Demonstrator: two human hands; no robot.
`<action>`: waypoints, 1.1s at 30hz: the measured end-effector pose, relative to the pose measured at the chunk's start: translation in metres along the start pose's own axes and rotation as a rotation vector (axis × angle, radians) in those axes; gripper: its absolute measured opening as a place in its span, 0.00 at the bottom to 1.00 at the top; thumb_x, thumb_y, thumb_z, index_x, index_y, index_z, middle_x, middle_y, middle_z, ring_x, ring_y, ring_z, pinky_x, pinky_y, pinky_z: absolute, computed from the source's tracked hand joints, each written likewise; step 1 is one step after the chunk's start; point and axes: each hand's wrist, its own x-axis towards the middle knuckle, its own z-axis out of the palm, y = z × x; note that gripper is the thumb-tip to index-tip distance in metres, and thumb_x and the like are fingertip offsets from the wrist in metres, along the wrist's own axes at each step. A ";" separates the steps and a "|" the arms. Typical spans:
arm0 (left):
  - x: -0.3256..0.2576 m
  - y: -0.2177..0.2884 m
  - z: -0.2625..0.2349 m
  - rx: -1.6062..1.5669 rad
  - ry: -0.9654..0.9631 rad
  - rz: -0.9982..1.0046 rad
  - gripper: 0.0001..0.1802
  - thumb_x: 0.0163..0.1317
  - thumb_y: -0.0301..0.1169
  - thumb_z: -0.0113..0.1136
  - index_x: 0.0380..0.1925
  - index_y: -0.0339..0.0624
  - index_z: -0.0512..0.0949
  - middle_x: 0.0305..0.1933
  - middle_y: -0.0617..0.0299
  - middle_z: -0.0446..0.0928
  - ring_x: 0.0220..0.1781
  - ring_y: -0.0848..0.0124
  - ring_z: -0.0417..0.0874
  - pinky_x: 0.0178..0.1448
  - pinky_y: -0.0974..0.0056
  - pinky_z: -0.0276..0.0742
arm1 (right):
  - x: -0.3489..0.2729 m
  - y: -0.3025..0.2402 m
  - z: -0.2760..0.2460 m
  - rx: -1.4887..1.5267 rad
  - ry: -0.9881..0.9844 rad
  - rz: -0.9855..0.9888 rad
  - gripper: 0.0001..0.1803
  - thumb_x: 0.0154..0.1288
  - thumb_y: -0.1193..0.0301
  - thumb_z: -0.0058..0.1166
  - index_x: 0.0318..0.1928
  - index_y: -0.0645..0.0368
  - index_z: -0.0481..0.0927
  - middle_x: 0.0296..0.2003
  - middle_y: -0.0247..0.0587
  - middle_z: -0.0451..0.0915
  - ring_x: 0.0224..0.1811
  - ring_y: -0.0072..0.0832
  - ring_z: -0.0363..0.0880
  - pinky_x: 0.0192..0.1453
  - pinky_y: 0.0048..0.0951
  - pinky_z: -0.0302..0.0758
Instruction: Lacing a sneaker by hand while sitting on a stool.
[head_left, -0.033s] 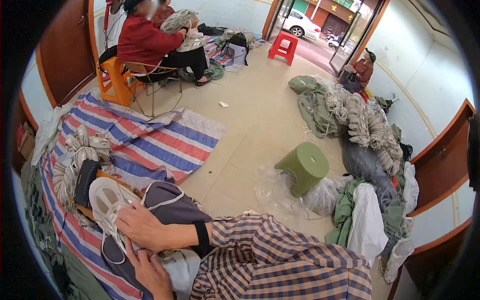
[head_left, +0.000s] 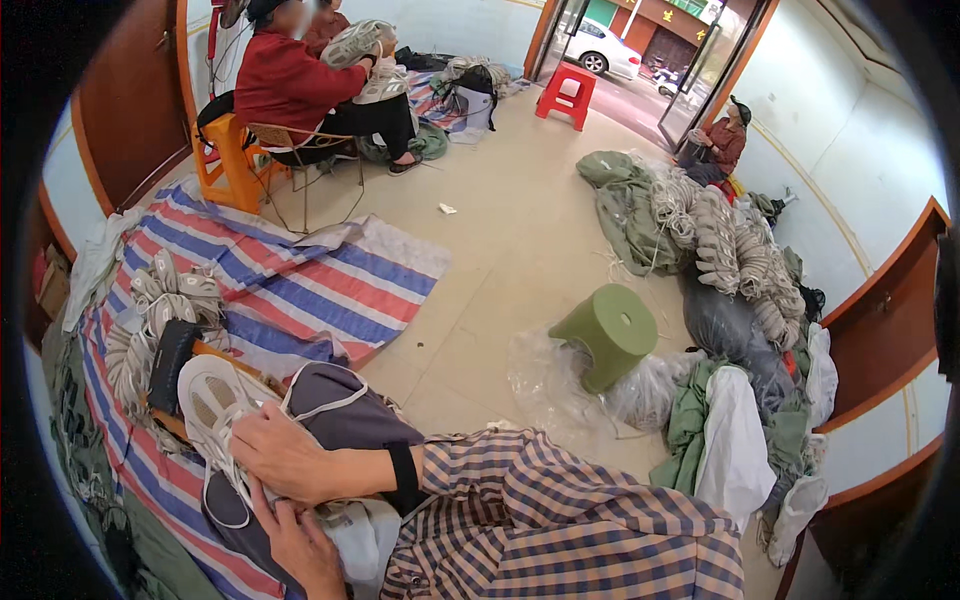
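Note:
A white and beige sneaker (head_left: 208, 395) lies toe away from me over my lap, at the lower left. My right hand (head_left: 278, 452) is closed over its lacing area, fingertips pinching a white shoelace (head_left: 228, 515). Loops of lace trail on both sides, one across my dark trouser leg (head_left: 352, 410). Just below, my left hand (head_left: 303, 545) rests with bent fingers at the shoe's near end. Its index finger points up beneath my right hand; what those fingers grip is hidden. A black band circles my right wrist, below a checked sleeve.
Bundled sneakers (head_left: 178, 300) lie left on a striped tarp (head_left: 330, 285). A green stool (head_left: 612, 330) stands on plastic wrap at right, near sacks and more shoe bundles (head_left: 715, 240). Farther back, a person in red (head_left: 290, 85) sits handling shoes; another person (head_left: 722, 140) sits by the door.

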 end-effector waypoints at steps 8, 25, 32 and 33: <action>-0.015 -0.054 -0.014 -0.169 -0.060 -0.062 0.17 0.65 0.31 0.53 0.52 0.35 0.71 0.63 0.47 0.66 0.54 0.59 0.76 0.55 0.61 0.71 | 0.017 -0.028 -0.013 1.017 -0.162 0.324 0.06 0.60 0.75 0.48 0.37 0.61 0.67 0.26 0.43 0.75 0.27 0.36 0.78 0.33 0.34 0.71; 0.039 0.000 -0.042 -0.164 0.122 0.015 0.06 0.54 0.19 0.57 0.32 0.37 0.75 0.28 0.59 0.69 0.28 0.70 0.71 0.33 0.69 0.67 | 0.054 0.003 -0.082 1.326 0.252 0.316 0.08 0.72 0.74 0.48 0.49 0.60 0.69 0.31 0.37 0.77 0.31 0.20 0.73 0.40 0.22 0.73; 0.064 0.004 -0.033 0.140 0.168 0.164 0.06 0.53 0.23 0.59 0.30 0.42 0.74 0.30 0.56 0.72 0.29 0.56 0.76 0.33 0.58 0.70 | 0.049 0.005 -0.079 1.317 0.298 0.340 0.08 0.70 0.74 0.50 0.47 0.63 0.69 0.30 0.37 0.79 0.27 0.17 0.73 0.33 0.18 0.72; 0.065 0.004 -0.032 0.144 0.166 0.162 0.06 0.53 0.23 0.59 0.30 0.42 0.74 0.30 0.56 0.72 0.29 0.56 0.76 0.33 0.58 0.70 | 0.048 0.006 -0.079 1.321 0.294 0.335 0.08 0.70 0.74 0.50 0.47 0.63 0.69 0.30 0.37 0.79 0.27 0.17 0.73 0.33 0.18 0.72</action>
